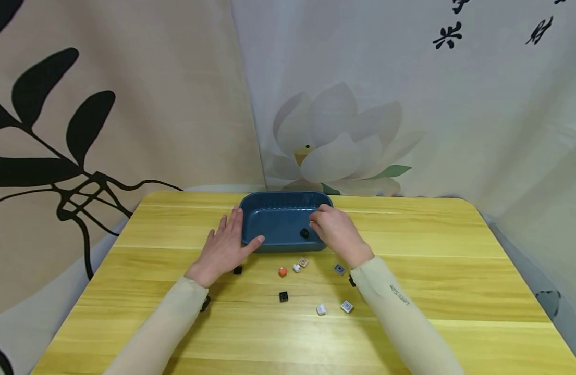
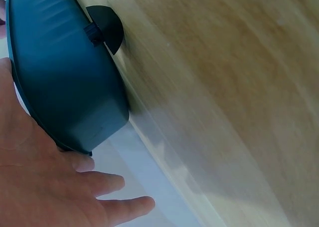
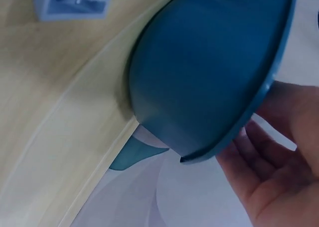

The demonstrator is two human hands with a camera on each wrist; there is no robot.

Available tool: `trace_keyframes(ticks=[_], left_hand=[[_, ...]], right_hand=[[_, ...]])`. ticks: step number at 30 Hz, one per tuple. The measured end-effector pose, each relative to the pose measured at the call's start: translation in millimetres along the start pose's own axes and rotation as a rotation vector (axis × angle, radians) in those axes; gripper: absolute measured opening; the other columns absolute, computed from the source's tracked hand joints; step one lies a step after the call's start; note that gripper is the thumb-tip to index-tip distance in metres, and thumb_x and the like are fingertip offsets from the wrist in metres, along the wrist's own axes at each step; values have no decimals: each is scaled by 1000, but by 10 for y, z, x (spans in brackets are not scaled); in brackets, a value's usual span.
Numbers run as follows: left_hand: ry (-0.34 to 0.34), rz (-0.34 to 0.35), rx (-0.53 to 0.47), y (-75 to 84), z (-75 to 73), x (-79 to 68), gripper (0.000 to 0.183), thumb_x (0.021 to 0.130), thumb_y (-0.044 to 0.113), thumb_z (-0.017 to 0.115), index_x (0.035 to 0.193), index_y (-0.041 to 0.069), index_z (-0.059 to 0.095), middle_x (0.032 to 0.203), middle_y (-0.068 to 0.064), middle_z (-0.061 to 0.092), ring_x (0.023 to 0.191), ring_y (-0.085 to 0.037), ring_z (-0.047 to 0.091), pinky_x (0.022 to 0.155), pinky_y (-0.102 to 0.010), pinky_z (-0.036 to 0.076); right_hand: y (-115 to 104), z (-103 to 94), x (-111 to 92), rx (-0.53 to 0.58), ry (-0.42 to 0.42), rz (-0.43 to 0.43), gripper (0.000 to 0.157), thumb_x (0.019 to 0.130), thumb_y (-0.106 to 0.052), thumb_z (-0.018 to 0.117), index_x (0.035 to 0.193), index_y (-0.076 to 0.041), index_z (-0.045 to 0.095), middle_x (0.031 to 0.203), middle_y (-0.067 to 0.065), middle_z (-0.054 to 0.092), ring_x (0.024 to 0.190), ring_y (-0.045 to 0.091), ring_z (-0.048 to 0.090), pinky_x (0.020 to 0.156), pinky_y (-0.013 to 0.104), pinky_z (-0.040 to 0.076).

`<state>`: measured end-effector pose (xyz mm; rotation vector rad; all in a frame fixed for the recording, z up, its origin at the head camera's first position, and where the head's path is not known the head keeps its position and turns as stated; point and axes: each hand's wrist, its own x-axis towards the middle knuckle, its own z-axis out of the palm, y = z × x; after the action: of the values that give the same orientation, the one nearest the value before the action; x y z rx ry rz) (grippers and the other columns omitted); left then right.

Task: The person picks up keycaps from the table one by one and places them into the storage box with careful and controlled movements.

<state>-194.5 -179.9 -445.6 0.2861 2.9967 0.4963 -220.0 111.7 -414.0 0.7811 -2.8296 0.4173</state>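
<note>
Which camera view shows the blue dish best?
The head view: it takes in nearly the whole blue dish, inside included. Both wrist views show only its outer wall and rim, cut off by the frame.

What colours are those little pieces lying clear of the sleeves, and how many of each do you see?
Black pieces: 3, one of them in the tray
Orange piece: 1
Blue-grey piece: 1
White, beige or pale grey pieces: 4
Total: 9
</note>
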Motion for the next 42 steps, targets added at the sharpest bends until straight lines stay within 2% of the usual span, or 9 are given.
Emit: trace_keyframes(ticks=[10, 17, 21, 26, 31, 37, 42], left_hand=[[4, 0, -3, 1, 1, -3, 110, 97, 79, 38, 165, -1, 6, 172, -19, 2, 155, -49, 10, 114, -77, 17], [2, 2, -5, 26, 1, -4, 107, 99, 75, 41, 165, -1, 5, 172, -19, 2, 155, -50, 11, 114, -76, 18], [1, 1, -2, 20, 3, -6, 109, 98, 78, 39, 165, -1, 5, 172, -19, 1, 155, -49, 10, 114, -77, 18], [7, 1, -8, 5, -2, -10, 111, 96, 80, 38, 165, -1, 5, 172, -19, 2, 155, -50, 11, 114, -77, 17], [8, 4, -6, -11, 1, -2, 112, 96, 82, 36, 165, 0, 5, 172, -19, 3, 155, -49, 11, 114, -76, 18], [1, 1, -4, -20, 2, -2, 113, 95, 84, 33, 165, 0, 4, 172, -18, 1, 155, -49, 10, 114, -76, 18], [3, 8, -7, -14, -7, 0, 114, 94, 85, 32, 165, -1, 4, 172, -19, 2, 155, -50, 11, 114, -76, 18]], right_hand=[[24, 80, 115, -55, -89, -13, 8, 98, -9, 73, 96, -7, 80, 77, 4, 58, 69, 18, 54, 65, 32, 52], [51, 91, 129, -56, -108, -36, 12, 96, -11, 75, 105, -4, 80, 88, 7, 69, 79, 22, 64, 74, 36, 58], [39, 56, 77, -58, -67, -36, 15, 98, -13, 74, 110, -4, 79, 92, 8, 70, 82, 22, 68, 77, 37, 59], [-17, -45, -66, -21, 37, -47, 19, 99, -13, 72, 115, -4, 77, 105, 8, 72, 92, 21, 70, 81, 35, 59], [-47, -172, -235, 22, 121, -38, 20, 100, -16, 72, 116, -6, 77, 109, 5, 73, 96, 19, 70, 82, 34, 59], [-21, -264, -431, 29, 174, -40, 23, 100, -22, 71, 118, -8, 76, 112, 5, 73, 99, 20, 70, 83, 36, 59], [25, -280, -597, 45, 165, -38, 28, 100, -26, 72, 120, -6, 75, 115, 7, 72, 103, 23, 70, 87, 39, 59]])
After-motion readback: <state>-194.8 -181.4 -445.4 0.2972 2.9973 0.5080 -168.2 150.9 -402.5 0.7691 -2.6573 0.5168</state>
